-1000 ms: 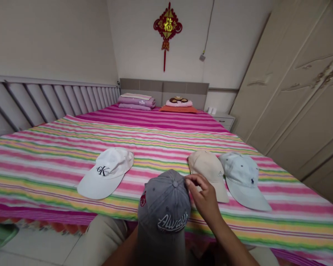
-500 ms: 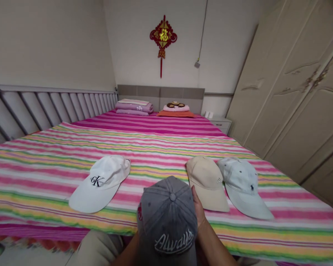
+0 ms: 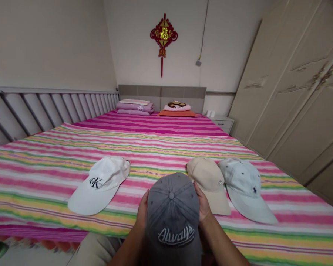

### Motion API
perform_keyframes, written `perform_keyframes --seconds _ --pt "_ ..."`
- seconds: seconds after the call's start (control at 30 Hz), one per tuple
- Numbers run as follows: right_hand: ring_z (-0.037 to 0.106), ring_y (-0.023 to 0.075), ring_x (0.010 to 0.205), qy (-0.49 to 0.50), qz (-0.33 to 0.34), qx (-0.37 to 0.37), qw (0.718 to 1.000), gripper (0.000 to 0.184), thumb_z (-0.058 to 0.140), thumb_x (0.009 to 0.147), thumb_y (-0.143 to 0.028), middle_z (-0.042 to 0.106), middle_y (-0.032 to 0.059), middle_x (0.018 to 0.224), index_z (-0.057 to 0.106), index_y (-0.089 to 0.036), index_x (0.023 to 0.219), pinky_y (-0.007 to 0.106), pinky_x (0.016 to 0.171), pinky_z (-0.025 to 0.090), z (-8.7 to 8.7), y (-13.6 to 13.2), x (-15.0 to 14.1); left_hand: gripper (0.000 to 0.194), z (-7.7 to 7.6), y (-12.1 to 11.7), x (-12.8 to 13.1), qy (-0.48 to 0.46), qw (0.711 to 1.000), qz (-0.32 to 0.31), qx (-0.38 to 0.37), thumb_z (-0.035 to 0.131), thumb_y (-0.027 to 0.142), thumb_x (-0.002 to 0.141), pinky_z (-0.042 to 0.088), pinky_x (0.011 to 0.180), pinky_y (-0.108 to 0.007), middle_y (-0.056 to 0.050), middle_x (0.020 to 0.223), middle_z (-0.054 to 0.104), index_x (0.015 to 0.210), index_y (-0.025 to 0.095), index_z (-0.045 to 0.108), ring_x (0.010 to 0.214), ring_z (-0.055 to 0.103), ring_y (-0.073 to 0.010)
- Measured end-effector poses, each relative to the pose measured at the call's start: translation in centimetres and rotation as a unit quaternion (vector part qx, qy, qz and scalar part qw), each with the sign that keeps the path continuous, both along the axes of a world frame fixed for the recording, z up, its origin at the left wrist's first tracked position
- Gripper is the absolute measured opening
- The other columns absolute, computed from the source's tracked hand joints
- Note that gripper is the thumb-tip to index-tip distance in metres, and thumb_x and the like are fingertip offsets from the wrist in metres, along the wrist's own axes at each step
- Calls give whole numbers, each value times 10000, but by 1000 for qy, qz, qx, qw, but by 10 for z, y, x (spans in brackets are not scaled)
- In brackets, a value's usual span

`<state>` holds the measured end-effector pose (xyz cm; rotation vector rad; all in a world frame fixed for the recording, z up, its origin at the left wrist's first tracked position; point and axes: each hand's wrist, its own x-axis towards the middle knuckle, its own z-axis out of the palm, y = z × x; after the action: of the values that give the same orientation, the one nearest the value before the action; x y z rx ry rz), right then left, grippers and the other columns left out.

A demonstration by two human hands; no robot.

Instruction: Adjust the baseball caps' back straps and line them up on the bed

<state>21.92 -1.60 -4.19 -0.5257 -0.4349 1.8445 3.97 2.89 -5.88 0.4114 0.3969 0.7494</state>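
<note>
A dark grey baseball cap (image 3: 173, 207) with white "Always" lettering is held between my hands at the near edge of the bed, its brim pointing toward me. My left hand (image 3: 143, 208) grips its left side and my right hand (image 3: 202, 203) its right side; the fingers are partly hidden behind and under the cap. To the left lies a white cap (image 3: 107, 179) with "CK" letters. Just beyond my right hand rests a beige cap (image 3: 208, 179), touching or slightly overlapped with a pale blue-grey cap (image 3: 242, 184) on its right.
A striped sheet (image 3: 150, 142) covers the bed. Folded purple bedding (image 3: 135, 107) and a pink pillow-like bundle (image 3: 177, 107) sit at the headboard (image 3: 183, 94). A metal railing (image 3: 52, 103) runs along the left, a wardrobe (image 3: 291, 92) along the right, with a nightstand (image 3: 222, 122) beside the bed.
The grey cap has turned slightly and shifted a little to the right, so its front faces me squarely. My left hand, hidden behind the cap before, now shows at its left side.
</note>
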Motion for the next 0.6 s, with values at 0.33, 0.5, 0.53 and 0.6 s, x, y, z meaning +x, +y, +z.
perform_keyframes --seconds 0.33,0.5,0.53,0.6 --pt "644 219 836 -103 -41 8 994 410 438 802 -516 708 78 803 620 -154 869 386 816 461 24 45 19 216 17 62 8 -21 998 -40 -41 491 216 726 393 920 -410 -89 701 698 757 87 661 908 619 -259" --pt "644 173 725 -214 -65 -6 975 332 413 854 -437 686 44 741 596 -160 856 309 697 500 47 73 33 234 16 92 19 -27 998 -44 -35 469 202 748 392 923 -397 -89 652 693 744 73 664 877 633 -244" --pt "637 162 693 -247 -66 -15 967 315 413 863 -414 676 38 729 592 -154 851 298 667 503 51 79 37 240 16 96 20 -27 998 -47 -35 466 203 751 392 922 -398 -93 656 694 749 69 665 872 635 -244" --pt "614 138 636 -321 -61 -39 944 285 433 870 -375 650 30 731 585 -134 858 289 616 501 56 92 44 251 13 104 24 -25 998 -55 -35 462 210 757 393 921 -397 -99 675 698 774 62 665 860 639 -242"
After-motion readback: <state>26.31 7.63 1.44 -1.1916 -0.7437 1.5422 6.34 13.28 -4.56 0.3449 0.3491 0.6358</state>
